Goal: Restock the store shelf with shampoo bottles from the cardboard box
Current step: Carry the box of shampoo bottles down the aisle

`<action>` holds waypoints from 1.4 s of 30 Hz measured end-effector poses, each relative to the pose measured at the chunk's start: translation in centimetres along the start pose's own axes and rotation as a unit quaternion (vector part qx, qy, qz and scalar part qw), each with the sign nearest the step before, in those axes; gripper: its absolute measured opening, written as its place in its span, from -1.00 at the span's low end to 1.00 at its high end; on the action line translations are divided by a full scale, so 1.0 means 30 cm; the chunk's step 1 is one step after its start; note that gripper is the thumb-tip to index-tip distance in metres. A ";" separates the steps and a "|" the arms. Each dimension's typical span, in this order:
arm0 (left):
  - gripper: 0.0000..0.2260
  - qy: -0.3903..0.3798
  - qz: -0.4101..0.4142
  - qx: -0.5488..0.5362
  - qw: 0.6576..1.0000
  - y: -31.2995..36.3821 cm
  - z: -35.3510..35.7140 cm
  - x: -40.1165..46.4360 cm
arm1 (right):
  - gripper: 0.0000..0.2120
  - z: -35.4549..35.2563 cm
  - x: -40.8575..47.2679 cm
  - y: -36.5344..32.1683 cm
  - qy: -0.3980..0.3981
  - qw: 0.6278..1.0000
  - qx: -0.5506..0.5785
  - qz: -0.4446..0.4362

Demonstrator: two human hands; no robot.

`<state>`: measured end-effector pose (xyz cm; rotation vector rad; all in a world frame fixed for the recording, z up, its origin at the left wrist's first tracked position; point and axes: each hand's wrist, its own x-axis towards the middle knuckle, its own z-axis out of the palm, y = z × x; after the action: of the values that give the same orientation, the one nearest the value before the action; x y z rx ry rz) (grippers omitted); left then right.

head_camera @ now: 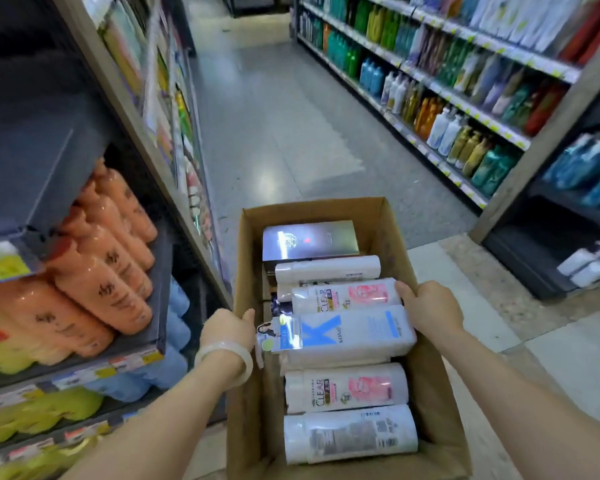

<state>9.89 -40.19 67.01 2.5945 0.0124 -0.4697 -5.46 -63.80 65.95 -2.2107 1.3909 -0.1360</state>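
A: Nearest, open brown cardboard box [440, 382], white plastic shampoo bottles [347, 434] lying on their sides inside, stacked near to far. Silver rectangular carton [309, 240] at the far end.

B: Hands?

A: Left hand [227, 329], pale bangle [222, 358] on the wrist, grip curled over the box's left wall. Right hand [430, 311] grips the right wall, fingertips touching a bottle's base.

B: Shelf?

A: Left, just beside the box: dark store shelf [132, 344] with orange plastic bottles [101, 289]. Far right, across the aisle floor [284, 133], more shelving [465, 109] of mixed bottles.

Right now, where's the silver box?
In the head view, the silver box lies at the far end of the cardboard box, just beyond a white bottle.
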 end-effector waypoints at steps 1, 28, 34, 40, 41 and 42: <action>-0.66 -0.006 -0.004 0.000 1.000 0.041 0.003 0.036 | -0.58 -0.011 0.053 -0.024 -0.003 1.000 -0.009 0.006; -0.72 0.008 -0.048 -0.063 0.997 1.523 -0.021 1.897 | -0.59 0.035 2.252 -1.205 -0.073 0.995 -0.010 -0.063; -0.71 0.005 -0.033 -0.016 0.999 1.872 -0.155 2.537 | -0.58 0.135 2.816 -1.668 -0.071 0.995 0.033 -0.056; -0.68 0.023 -0.044 0.002 0.999 2.171 -0.216 3.170 | -0.60 0.274 3.385 -2.110 -0.083 0.991 0.042 -0.091; -0.64 0.030 -0.051 0.002 0.998 2.213 -0.223 3.270 | -0.61 0.298 3.481 -2.186 -0.089 0.991 0.031 -0.099; -0.62 0.035 -0.059 -0.007 0.998 2.259 -0.233 3.371 | -0.61 0.321 3.578 -2.263 -0.094 0.989 0.026 -0.109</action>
<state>113.73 -104.01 71.39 2.6046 0.1940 -0.4178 103.22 -130.09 70.11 -2.2625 1.0336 -0.0376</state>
